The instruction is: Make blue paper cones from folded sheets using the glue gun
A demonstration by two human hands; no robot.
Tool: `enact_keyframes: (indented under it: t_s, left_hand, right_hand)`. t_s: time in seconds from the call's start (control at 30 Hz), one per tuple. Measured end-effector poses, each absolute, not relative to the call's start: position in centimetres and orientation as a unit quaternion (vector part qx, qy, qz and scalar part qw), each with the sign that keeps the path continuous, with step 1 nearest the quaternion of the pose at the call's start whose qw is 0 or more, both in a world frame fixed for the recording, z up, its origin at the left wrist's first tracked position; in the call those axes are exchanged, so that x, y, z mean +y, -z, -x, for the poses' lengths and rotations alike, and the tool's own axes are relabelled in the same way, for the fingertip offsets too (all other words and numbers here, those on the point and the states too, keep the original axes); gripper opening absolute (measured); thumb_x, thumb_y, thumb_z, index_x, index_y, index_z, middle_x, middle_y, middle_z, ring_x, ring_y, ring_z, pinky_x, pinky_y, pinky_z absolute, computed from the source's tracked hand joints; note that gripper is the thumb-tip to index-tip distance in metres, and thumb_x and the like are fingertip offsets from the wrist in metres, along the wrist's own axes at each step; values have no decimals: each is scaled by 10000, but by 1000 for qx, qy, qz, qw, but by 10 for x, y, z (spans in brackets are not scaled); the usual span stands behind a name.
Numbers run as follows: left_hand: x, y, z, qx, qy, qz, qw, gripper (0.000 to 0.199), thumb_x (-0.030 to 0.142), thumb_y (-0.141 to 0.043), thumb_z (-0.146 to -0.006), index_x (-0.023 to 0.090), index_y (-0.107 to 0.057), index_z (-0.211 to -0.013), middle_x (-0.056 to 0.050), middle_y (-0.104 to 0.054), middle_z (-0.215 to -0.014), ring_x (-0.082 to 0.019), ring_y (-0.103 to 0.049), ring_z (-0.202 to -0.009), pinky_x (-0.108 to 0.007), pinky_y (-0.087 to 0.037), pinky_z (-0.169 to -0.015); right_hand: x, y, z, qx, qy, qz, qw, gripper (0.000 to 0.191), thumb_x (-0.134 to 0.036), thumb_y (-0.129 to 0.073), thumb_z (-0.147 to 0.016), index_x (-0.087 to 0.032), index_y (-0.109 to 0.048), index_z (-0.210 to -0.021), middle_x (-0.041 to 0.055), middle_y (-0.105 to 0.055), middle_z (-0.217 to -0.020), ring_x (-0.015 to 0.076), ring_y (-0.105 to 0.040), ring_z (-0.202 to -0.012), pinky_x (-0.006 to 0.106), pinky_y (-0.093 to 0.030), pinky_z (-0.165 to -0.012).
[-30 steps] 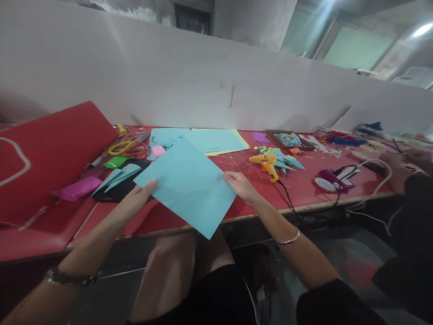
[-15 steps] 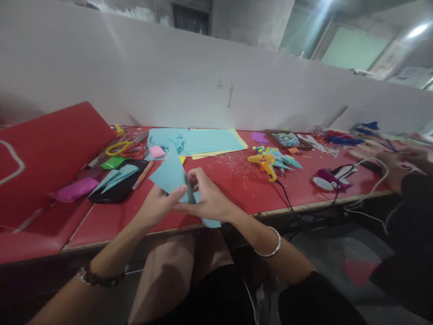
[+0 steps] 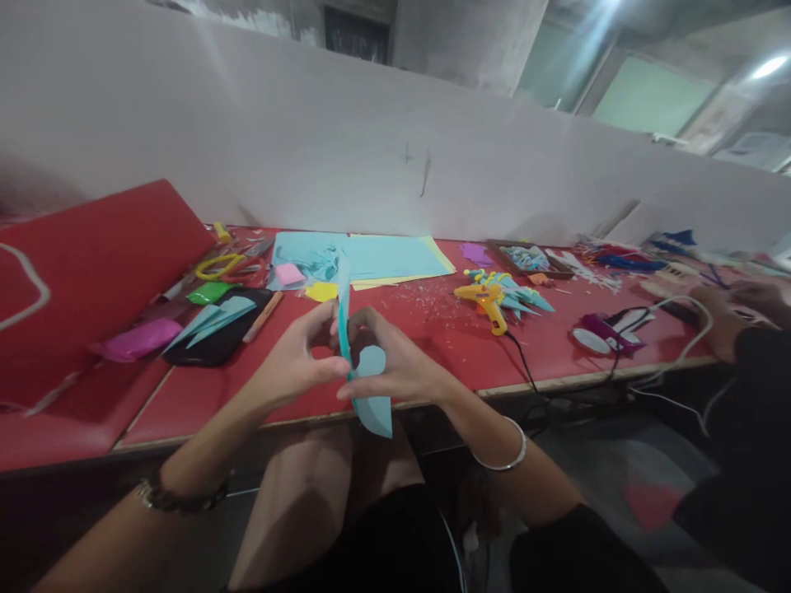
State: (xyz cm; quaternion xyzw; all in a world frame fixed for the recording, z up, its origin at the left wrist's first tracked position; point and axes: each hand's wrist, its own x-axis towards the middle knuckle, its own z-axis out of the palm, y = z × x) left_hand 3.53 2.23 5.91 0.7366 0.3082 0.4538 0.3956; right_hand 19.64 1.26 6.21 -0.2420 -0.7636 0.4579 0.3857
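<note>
The left hand (image 3: pixel 300 358) and right hand (image 3: pixel 401 366), fingers curled and thumbs drawn in, grip a bent light-blue paper sheet (image 3: pixel 374 414) between them at the front edge of the red tabletop (image 3: pixel 426 350). Rightward, a yellow hot-glue gun (image 3: pixel 488 306) lies by pointed light-blue pieces (image 3: pixel 522 298).

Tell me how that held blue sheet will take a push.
The blue sheet should bend easily, being curved between the left hand and right hand, yet not flop: its top rises unsupported. Probably light, given its thin edge.
</note>
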Motion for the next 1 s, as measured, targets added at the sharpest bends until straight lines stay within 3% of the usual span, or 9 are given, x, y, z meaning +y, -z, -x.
enact_keyframes:
  t_s: [0.2,0.47,0.6,0.73,0.87,0.93,1.0]
  left_hand:
    - [21,-61,-32,295,-432,-753,398,353,516,-561,-712,191,-425,-696,37,-385,-639,-94,-394,-577,-234,-375,-540]
    - [16,-65,-37,303,-444,-769,346,205,362,-583,-714,200,-514,-819,-17,-575,-794,-154,-547,-728,-283,-449,-643]
    - [16,-71,-34,328,-422,-767,355,134,302,-528,-722,193,-480,-663,8,-536,-657,-133,-522,-632,-265,-438,-587]
    - [19,-73,-25,368,-422,-751,350,146,285,-488,-758,198,-452,-646,31,-479,-590,-107,-468,-561,-249,-406,-554]
    - [26,-57,-21,385,-430,-720,386,161,343,-526,-765,199,-491,-829,-7,-552,-799,-147,-546,-774,-303,-445,-722]
    - [28,-48,-25,372,-426,-701,434,334,359,-564,-744,205,-463,-1023,-51,-551,-991,-187,-544,-929,-346,-449,-797]
    - [27,-43,-30,373,-432,-684,455,429,367,-586,-726,215,-424,-1093,-64,-529,-1066,-203,-531,-985,-360,-455,-814]
  right_hand:
    - [14,-66,-199,-772,-455,220,386,403,-462,-642,-657,-200,-385,-824,15,-485,-855,103,-488,-736,286,-458,-693]
    - [18,-61,-201,-797,-379,226,412,295,-383,-617,-685,-193,-422,-798,4,-473,-796,100,-483,-686,266,-445,-643]
    - [20,-61,-200,-793,-295,284,451,113,-272,-507,-738,-190,-429,-737,-9,-483,-734,95,-477,-661,264,-424,-658]
    - [25,-62,-204,-756,-226,355,502,124,-222,-415,-755,-198,-372,-641,-36,-421,-613,87,-423,-585,238,-369,-588]
    - [28,-62,-207,-766,-186,365,495,119,-210,-425,-737,-197,-380,-628,-27,-443,-622,96,-436,-612,238,-365,-611]
    - [27,-60,-204,-783,-190,350,477,111,-234,-421,-757,-195,-407,-654,-18,-476,-654,101,-456,-638,243,-377,-638]
    - [25,-58,-200,-799,-196,334,460,114,-258,-425,-770,-195,-423,-674,-12,-497,-679,104,-468,-654,247,-384,-652]
